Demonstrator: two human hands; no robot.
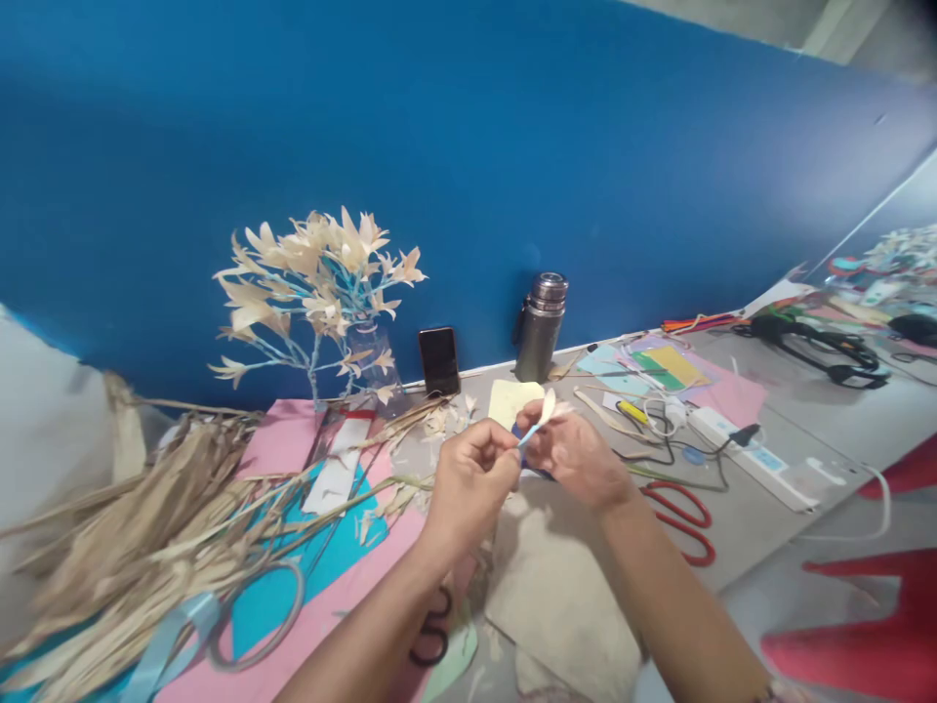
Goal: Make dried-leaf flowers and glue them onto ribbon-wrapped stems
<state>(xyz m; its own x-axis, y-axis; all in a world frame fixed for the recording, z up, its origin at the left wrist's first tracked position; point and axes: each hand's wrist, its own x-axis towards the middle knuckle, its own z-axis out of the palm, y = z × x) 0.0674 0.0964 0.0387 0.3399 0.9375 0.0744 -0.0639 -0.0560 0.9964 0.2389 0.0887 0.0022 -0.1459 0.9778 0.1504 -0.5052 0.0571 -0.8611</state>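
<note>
Near the middle of the table, my left hand (474, 478) pinches the light-blue stem of a small cream artificial flower (548, 406) between thumb and fingers. The petals point up and to the right. Close beside it is my right hand (582, 457), with its fingers curled by the stem. Something dark blue shows at those fingertips, mostly hidden, and I cannot make out what it is. Behind the hands lies a pale yellow sheet (509, 398). To the left, a clear vase (373, 356) stands by a bunch of similar cream flowers (322, 259) on blue stems.
Dried husks (146, 517) cover the left side, with a tape ring (289, 620) and coloured paper. A phone (439, 361) and a flask (542, 327) stand by the blue wall. At right lie red-handled scissors (684, 522) and a power strip (753, 459); a beige cloth (560, 591) lies in front.
</note>
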